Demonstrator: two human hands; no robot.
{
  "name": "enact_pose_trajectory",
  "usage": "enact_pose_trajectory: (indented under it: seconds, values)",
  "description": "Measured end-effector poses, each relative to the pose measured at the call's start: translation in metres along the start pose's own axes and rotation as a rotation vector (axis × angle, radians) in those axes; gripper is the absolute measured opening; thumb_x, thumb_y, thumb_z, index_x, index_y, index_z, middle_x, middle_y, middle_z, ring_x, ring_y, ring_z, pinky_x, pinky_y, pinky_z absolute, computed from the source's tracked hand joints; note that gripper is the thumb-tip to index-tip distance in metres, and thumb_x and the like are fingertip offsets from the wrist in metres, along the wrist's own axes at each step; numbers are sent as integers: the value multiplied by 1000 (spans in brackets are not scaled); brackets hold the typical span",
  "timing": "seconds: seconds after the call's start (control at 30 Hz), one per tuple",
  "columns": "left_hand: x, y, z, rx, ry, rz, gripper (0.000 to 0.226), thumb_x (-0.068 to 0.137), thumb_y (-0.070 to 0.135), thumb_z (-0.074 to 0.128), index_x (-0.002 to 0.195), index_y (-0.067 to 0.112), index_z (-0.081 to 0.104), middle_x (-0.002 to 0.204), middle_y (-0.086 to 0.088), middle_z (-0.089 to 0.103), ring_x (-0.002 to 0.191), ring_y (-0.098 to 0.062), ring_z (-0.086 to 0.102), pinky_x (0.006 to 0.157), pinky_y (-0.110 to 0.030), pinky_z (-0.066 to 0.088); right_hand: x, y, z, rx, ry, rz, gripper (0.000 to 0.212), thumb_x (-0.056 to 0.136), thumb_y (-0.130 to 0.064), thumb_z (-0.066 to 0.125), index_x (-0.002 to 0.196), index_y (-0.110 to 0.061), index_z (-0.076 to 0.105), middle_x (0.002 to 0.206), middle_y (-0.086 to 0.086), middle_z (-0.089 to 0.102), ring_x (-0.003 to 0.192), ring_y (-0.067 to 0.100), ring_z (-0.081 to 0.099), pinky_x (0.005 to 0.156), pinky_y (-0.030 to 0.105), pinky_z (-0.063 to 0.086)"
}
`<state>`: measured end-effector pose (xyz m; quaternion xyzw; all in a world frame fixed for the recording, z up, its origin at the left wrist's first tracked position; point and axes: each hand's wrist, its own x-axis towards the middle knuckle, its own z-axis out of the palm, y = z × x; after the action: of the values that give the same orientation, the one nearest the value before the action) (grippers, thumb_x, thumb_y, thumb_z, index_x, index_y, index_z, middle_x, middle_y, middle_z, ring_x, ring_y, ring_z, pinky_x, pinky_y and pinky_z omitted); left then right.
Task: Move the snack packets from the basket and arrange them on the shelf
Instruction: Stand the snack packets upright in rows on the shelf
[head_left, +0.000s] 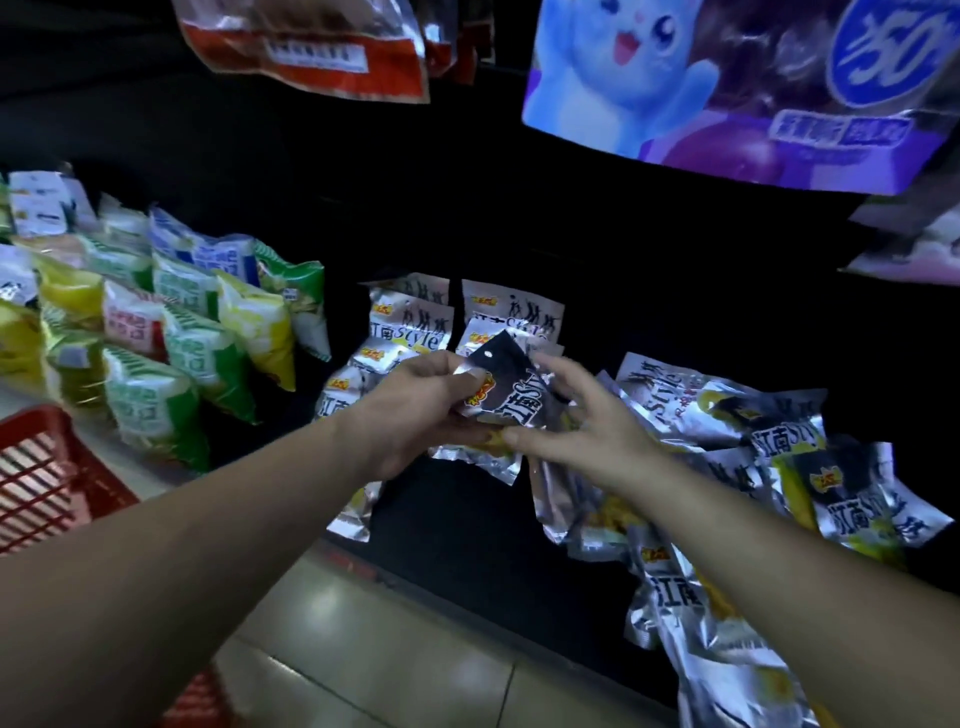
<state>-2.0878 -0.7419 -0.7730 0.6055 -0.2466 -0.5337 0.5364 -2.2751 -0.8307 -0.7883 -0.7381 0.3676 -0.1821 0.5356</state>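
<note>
My left hand (415, 415) grips a black-and-silver snack packet (511, 392) by its left edge, above the dark shelf (457, 504). My right hand (582, 426) is beside it with fingers spread, fingertips touching the packet's right side and lower edge. More silver packets lie under both hands. Upright rows of the same packets (415, 322) stand at the back of the shelf. A loose heap of them (753, 431) lies to the right. The red basket (47, 473) is at the lower left, its contents out of view.
Green, yellow and red snack bags (171, 332) fill the shelf section to the left. A purple cartoon bag (727, 83) and a red-and-silver bag (311, 41) hang overhead. Tiled floor (363, 649) shows below the shelf edge.
</note>
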Motion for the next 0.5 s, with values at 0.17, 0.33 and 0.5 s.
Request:
enact_pose_trajectory:
  seconds: [0.17, 0.33, 0.5]
  values:
    - [4, 3, -15, -102, -88, -45, 27, 104, 33, 55, 98, 8, 62, 106, -17, 73, 103, -35, 74, 86, -45, 60, 16, 6, 29, 52, 64, 6, 29, 91, -19, 75, 106, -44, 69, 109, -19, 69, 97, -2, 65, 83, 15, 50]
    - [17, -24, -30, 166, 268, 85, 14, 90, 16, 74, 102, 15, 65, 107, -15, 73, 86, -26, 70, 73, -38, 58, 29, 17, 35, 201, 161, 169, 24, 99, -11, 63, 99, -34, 65, 97, -14, 71, 89, 3, 66, 85, 25, 49]
    - [24, -40, -30, 59, 187, 28, 32, 82, 5, 81, 87, 18, 52, 87, -16, 60, 85, -33, 61, 83, -57, 54, 32, 27, 34, 315, 119, 310, 20, 99, -15, 62, 116, -24, 67, 109, -3, 76, 106, 17, 69, 89, 36, 52]
